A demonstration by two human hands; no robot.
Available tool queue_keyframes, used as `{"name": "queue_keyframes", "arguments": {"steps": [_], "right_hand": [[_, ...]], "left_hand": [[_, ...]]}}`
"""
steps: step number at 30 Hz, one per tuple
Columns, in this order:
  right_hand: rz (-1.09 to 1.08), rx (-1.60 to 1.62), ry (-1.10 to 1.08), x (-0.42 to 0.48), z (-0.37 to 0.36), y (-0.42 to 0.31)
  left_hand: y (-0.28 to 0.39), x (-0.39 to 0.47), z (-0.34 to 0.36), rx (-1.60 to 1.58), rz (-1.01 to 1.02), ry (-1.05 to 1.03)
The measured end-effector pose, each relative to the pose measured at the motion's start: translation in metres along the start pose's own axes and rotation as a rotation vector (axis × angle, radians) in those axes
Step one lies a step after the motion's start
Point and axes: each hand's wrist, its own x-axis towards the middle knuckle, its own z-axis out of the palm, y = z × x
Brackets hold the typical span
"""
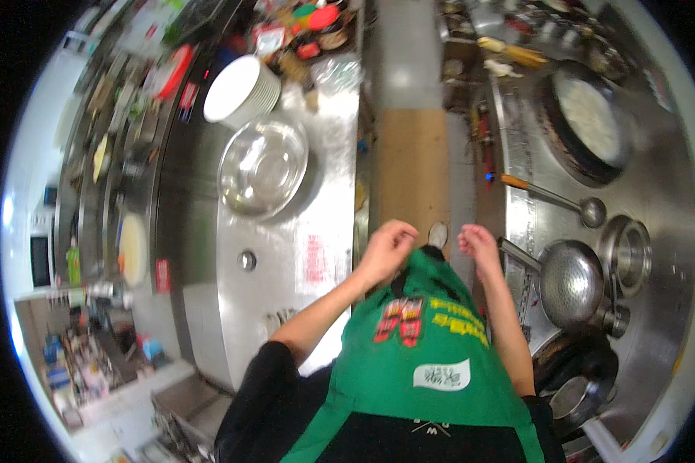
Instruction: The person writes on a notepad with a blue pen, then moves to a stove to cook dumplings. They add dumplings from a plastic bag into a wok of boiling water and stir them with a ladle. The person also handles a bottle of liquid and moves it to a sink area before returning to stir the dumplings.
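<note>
My left hand [389, 247] hangs in front of the green apron [417, 347], its fingers curled loosely; nothing shows in it. Over the gap between the counters, my right hand [479, 246] is also loosely curled, and whether its fingers are closed is unclear. A perforated metal strainer [571, 283] lies to its right, its handle pointing towards that hand. Beyond it is a ladle [592, 212] with a wooden grip. On the left counter stand a big steel bowl [264, 168] and a stack of white plates [234, 89].
A wok [591, 121] with pale contents sits at the far right, and a dark wok [579, 382] at the near right. Metal pots [631, 257] stand beside the strainer. Shelves with food line the left. A brown floor strip [414, 168] runs between the counters.
</note>
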Motion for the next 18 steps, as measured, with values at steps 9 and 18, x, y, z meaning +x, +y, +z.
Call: {"name": "queue_keyframes", "arguments": {"steps": [9,18], "right_hand": [[0.17,-0.186,-0.23,0.095,-0.012,-0.049],[0.162,-0.141,-0.141,0.164,-0.009,-0.059]], "left_hand": [[-0.245,-0.101,-0.123,0.619,-1.051,0.771],[-0.113,0.16,-0.161,0.049,-0.292,0.614]]}}
